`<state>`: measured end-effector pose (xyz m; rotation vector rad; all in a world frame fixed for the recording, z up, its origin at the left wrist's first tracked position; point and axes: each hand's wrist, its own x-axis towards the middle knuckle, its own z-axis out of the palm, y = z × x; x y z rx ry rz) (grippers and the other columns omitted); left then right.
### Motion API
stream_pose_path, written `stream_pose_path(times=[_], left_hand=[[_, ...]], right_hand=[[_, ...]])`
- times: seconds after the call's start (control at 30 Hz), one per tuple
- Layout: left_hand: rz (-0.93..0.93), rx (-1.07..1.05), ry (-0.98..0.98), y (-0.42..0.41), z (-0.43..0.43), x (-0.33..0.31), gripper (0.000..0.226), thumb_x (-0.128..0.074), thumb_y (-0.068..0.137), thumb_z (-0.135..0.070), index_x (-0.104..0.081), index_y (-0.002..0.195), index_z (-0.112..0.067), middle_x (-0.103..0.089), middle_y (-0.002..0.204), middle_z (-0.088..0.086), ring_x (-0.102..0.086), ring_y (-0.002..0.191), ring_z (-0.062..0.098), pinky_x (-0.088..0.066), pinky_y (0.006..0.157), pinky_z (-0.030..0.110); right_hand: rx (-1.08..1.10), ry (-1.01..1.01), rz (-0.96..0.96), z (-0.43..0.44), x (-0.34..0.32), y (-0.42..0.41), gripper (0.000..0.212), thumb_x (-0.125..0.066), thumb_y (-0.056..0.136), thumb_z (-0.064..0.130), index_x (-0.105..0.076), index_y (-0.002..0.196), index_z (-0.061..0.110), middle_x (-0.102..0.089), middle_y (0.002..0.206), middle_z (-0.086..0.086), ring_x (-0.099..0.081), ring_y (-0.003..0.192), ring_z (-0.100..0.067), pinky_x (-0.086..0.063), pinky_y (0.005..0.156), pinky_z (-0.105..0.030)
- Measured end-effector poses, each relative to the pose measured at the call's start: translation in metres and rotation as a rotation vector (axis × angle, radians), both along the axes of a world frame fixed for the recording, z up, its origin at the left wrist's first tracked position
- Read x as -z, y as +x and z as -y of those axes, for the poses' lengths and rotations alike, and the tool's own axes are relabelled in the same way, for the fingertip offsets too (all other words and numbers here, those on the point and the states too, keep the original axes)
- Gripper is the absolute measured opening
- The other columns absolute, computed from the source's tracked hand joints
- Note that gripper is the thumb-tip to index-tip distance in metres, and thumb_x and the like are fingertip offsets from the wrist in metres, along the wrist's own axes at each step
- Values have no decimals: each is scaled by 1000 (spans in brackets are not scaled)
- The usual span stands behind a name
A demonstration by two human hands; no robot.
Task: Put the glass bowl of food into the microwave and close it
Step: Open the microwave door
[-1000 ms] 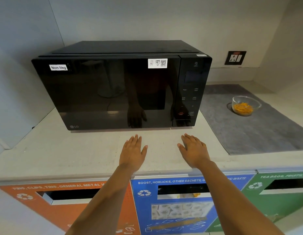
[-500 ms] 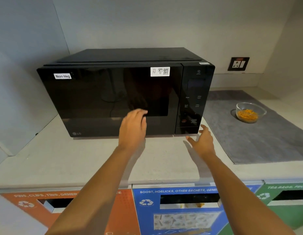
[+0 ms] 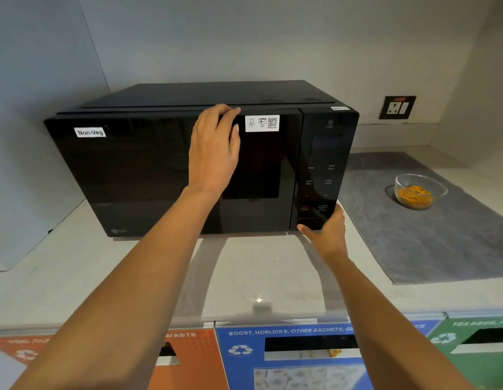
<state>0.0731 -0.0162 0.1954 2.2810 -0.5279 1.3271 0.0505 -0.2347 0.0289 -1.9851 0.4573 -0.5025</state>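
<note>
Nearest, the right hand (image 3: 327, 231) presses the microwave (image 3: 171, 164) at its lower right corner, fingers loosely spread, holding nothing; the left hand (image 3: 215, 153) hooks its fingertips over the shut door's top edge. Farther right, the glass bowl (image 3: 419, 191) of orange food sits on a grey mat (image 3: 430, 237)

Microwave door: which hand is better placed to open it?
Left, probably. The left hand has its fingers hooked over the closed door's top edge; the right hand sits low by the control panel.
</note>
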Motion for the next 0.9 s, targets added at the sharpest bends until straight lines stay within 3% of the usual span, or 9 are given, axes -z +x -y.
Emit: stream_pose_path(times=[0.43, 0.67, 0.9], left_hand=[[97, 2, -156, 11, 10, 7, 29, -49, 93, -20, -66, 114, -9, -64, 108, 10, -57, 107, 24, -43, 96, 31], [209, -33, -212, 7, 12, 9, 20, -54, 90, -16, -70, 99, -9, -65, 93, 10, -61, 91, 24, -46, 88, 34], [102, -41, -159, -5, 10, 2, 25, -51, 91, -21, -68, 105, -9, -64, 96, 10, -60, 93, 24, -45, 89, 33]], right_hand=[[-2, 26, 90, -6, 14, 2, 89, -79, 70, 32, -23, 139, 24, -39, 142, -1, -40, 132, -25, -38, 105, -38], [103, 114, 134, -17, 8, 8, 78, -82, 68, 20, -33, 129, 22, -50, 128, -2, -51, 122, -26, -44, 100, -38], [18, 84, 91, -9, -1, 2, 83, -82, 68, 17, -31, 133, 17, -46, 132, -6, -47, 124, -26, -42, 103, -38]])
